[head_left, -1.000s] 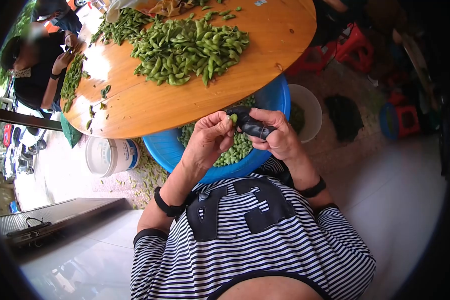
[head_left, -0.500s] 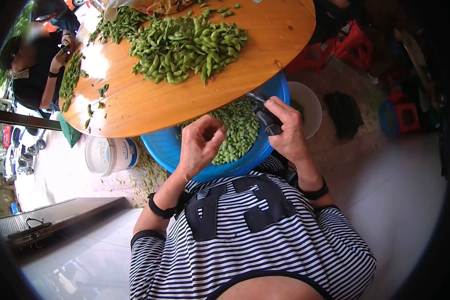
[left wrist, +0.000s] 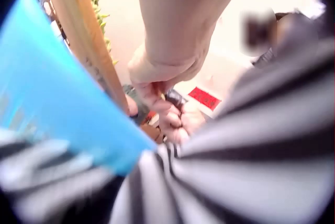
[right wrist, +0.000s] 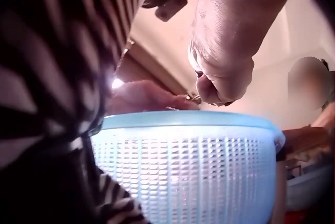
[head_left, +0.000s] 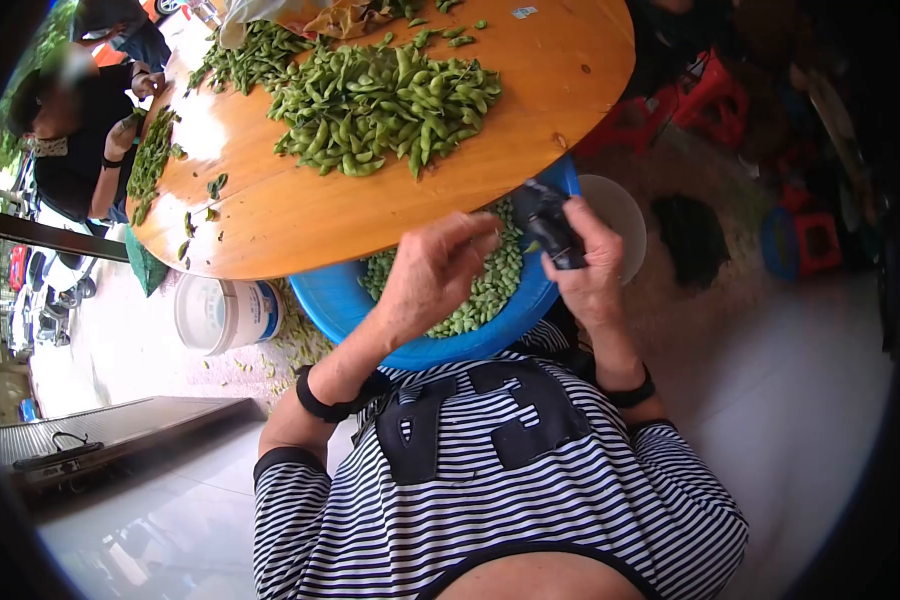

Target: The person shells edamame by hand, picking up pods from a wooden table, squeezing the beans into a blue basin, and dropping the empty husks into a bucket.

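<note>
My right hand [head_left: 595, 265] grips a shiny black, segmented thing [head_left: 553, 225] over the right side of a blue basket [head_left: 415, 354]; its exact kind cannot be told. A small yellow-green bit shows beside it. My left hand [head_left: 432, 268], blurred, is over the basket's left part, fingers reaching toward the black thing, with nothing visible in them. Shelled green beans [head_left: 490, 295] lie in the basket below both hands. In the right wrist view the right hand [right wrist: 222, 80] is curled above the basket's latticed wall [right wrist: 188, 166].
A wooden table [head_left: 340, 225] overhangs the basket and bears a heap of green pods [head_left: 380, 115]. Another person [head_left: 75, 150] sits at its left. A white bucket [head_left: 205, 315] stands at left, a pale tub [head_left: 625, 225] at right, red stools [head_left: 710, 100] farther right.
The hands were together at a green bean and the black thing, then drew apart. Now my left hand has opened from a curl and moved right; the right hand has shifted slightly right.
</note>
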Tool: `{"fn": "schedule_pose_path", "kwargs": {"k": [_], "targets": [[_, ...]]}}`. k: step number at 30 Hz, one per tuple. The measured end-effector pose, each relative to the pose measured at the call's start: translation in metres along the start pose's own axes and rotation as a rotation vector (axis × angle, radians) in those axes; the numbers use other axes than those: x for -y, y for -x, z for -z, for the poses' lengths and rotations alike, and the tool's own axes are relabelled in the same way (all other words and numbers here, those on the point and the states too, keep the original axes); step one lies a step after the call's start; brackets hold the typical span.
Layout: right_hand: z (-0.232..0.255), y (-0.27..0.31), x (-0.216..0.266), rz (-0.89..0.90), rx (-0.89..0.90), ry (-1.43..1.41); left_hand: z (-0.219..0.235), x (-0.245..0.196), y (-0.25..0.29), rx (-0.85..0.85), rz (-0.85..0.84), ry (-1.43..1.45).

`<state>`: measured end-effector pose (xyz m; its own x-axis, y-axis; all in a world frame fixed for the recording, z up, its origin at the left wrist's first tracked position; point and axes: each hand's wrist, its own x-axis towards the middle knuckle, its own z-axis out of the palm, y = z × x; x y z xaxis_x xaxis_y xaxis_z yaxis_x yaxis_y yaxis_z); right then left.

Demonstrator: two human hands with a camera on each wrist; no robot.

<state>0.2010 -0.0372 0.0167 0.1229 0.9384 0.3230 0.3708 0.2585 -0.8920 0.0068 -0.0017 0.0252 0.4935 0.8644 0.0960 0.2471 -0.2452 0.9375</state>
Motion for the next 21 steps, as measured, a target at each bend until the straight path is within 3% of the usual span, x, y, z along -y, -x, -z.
{"fn": "schedule_pose_path", "kwargs": {"k": [2, 4, 6, 8, 12, 13, 16, 18, 19, 21], "targets": [[0.021, -0.008, -0.004, -0.07, -0.161, 0.072, 0.015, 0.007, -0.02, -0.319, -0.17, -0.328], [0.045, -0.011, -0.032, 0.062, -0.361, 0.395, 0.037, 0.015, -0.036, -0.411, -0.223, -0.604], [0.067, -0.011, -0.043, 0.094, -0.389, 0.571, 0.044, 0.026, -0.044, -0.418, -0.181, -0.698], [0.074, -0.008, -0.041, 0.03, -0.39, 0.55, 0.046, 0.031, -0.048, -0.412, -0.13, -0.785], [0.075, -0.007, -0.039, 0.026, -0.352, 0.593, 0.058, 0.036, -0.048, -0.406, -0.198, -0.864], [0.071, -0.007, -0.038, 0.018, -0.305, 0.631, 0.062, 0.039, -0.046, -0.417, -0.173, -0.811], [0.044, -0.01, -0.022, 0.013, -0.171, 0.273, 0.068, 0.036, -0.036, -0.448, -0.21, -0.693], [0.027, -0.009, -0.015, -0.059, 0.023, 0.052, 0.06, 0.011, -0.019, -0.323, 0.262, -0.003], [0.018, -0.008, -0.004, -0.166, 0.122, -0.119, 0.054, 0.006, -0.012, -0.264, 0.295, 0.258], [0.001, -0.006, 0.011, -0.274, 0.281, -0.383, 0.036, -0.004, -0.002, -0.22, 0.329, 0.392]]}}
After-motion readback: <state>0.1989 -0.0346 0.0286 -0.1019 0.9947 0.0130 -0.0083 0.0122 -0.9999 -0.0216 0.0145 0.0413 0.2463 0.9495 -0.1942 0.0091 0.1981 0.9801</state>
